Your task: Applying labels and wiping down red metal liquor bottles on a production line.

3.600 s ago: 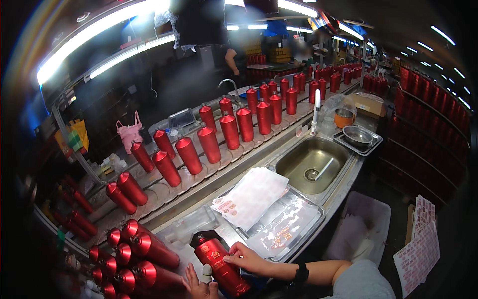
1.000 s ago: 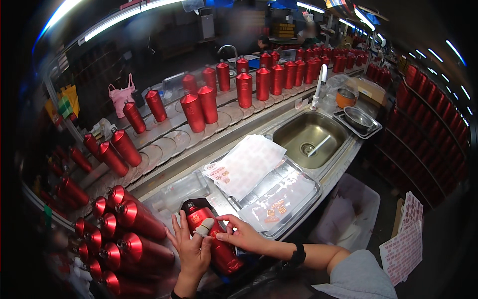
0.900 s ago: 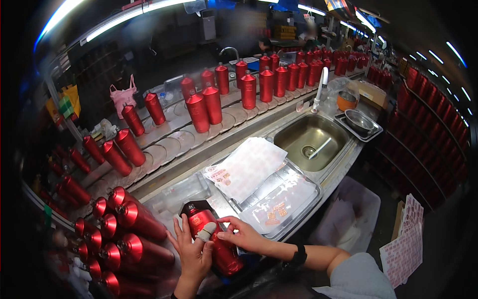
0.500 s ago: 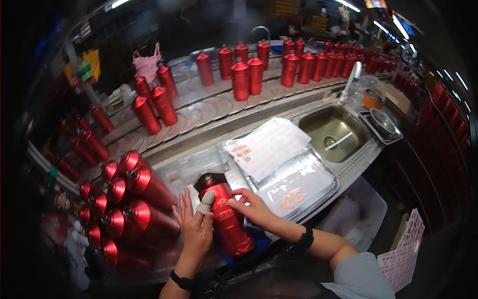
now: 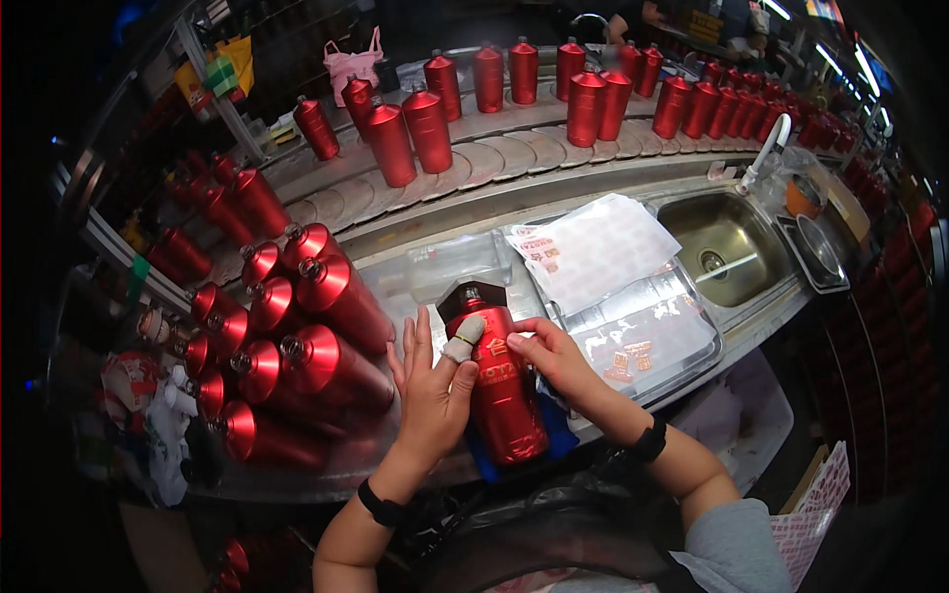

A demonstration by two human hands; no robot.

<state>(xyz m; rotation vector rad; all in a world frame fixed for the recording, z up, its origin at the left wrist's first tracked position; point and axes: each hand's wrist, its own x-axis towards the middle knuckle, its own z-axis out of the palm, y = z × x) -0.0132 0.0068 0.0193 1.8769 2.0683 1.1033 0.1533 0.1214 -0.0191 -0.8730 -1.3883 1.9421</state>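
1. Red bottle (image 5: 502,395) lying on its side on the bench (image 5: 425,267), dark cap end pointing away, just in front of the body, resting on a blue pad (image 5: 559,435).
2. Left hand (image 5: 432,383) spread open, palm against the bottle's left flank; thumb wrapped in a pale bandage and laid across the upper body of the bottle.
3. Right hand (image 5: 550,354) at the bottle's right side, fingertips drawn together and pressed to the printed label near the shoulder; cannot tell whether anything small is pinched between them.
4. Black bands on both wrists.
5. Heap of red bottles (image 5: 287,346) lying on their sides just left of the left hand, round tops facing the camera.
6. Clear plastic tray (image 5: 643,336) just right of the right hand, with a white printed sheet (image 5: 593,247) lying over its far end.
7. Steel sink (image 5: 727,242) with a white tap (image 5: 766,148) beyond the tray.
8. Upright red bottles (image 5: 425,124) standing along a curved conveyor (image 5: 514,153) behind the bench.
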